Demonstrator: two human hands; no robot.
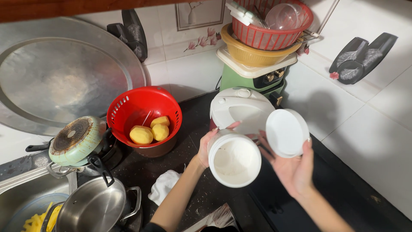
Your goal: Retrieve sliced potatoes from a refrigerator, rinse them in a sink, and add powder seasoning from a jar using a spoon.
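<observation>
The left hand [207,148] grips a white tub [234,159], tilted, mouth toward the camera; the right hand [292,165] holds its lid [286,132] just beside, up and right of the rim.

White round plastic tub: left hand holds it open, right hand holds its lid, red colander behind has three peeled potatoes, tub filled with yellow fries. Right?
Not quite. The head view shows the white round plastic tub holds something white, not yellow fries. The rest stands: left hand on tub, right hand holding the white round lid, three peeled potatoes in the red plastic colander.
</observation>
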